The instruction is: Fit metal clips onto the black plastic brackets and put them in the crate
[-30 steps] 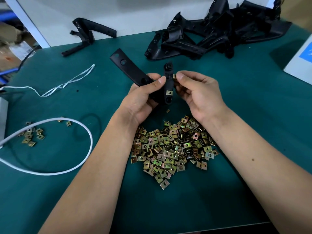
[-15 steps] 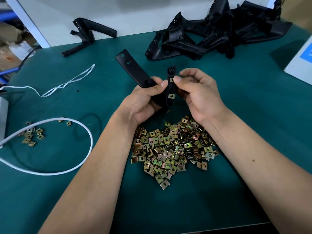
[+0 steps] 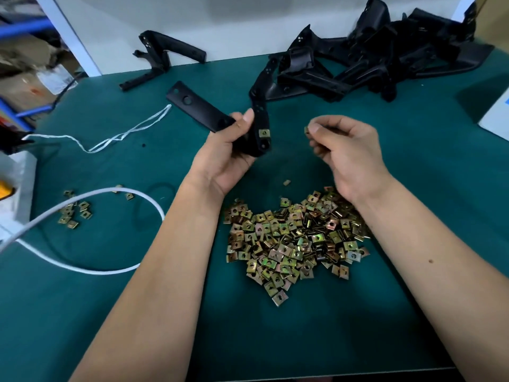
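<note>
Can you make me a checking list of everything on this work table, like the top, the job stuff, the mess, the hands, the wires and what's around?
Surface: green mat.
Job's things: held bracket carries one fitted clip; clip pile near; bracket heap far right; lone bracket far left; crate not seen.
Clutter: small clip cluster.
Hands: left hand grips the bracket; right hand pinches a loose clip.
Cables: white cable, white string.
Surroundings: white wall, cardboard box.

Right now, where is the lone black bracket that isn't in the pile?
In the head view, the lone bracket lies at the table's far left edge, left of the bracket pile.
</note>
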Action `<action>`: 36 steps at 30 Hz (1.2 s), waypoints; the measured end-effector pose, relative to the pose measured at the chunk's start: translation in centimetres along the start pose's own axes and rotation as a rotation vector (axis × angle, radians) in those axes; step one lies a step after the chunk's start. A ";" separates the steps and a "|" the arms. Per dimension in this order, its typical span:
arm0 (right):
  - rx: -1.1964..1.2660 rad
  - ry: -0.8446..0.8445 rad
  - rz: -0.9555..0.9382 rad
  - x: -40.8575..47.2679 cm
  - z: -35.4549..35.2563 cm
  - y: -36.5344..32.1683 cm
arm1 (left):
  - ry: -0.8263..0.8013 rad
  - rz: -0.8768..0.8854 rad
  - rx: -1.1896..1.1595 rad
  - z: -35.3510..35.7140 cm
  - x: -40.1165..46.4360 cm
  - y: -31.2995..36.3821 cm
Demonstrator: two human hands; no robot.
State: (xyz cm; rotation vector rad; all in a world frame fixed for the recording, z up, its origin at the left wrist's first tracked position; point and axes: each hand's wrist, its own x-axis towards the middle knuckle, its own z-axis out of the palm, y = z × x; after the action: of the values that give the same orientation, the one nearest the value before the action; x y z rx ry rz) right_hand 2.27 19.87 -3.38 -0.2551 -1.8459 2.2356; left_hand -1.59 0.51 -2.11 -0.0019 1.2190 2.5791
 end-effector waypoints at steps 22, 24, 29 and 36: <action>-0.924 -0.987 -0.121 -1.6 18.4 -0.8 | 0.424 0.402 -0.025 -10.6 -9.6 10.2; -1.168 -1.053 -0.200 -0.9 16.0 -2.2 | 0.365 0.367 -0.055 -9.0 -8.1 9.0; -1.411 -1.108 -0.265 -1.1 11.8 -3.4 | 0.286 0.256 -0.059 -5.3 -4.3 5.4; -1.334 -1.078 -0.215 -1.2 8.0 -2.2 | 0.214 0.193 -0.115 -3.6 -1.8 1.8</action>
State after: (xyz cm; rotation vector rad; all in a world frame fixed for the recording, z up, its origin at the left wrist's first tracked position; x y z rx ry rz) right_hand 1.33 12.39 0.28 1.0782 -3.3347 0.5659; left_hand -0.75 -3.73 -2.87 -0.1993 1.1911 2.8761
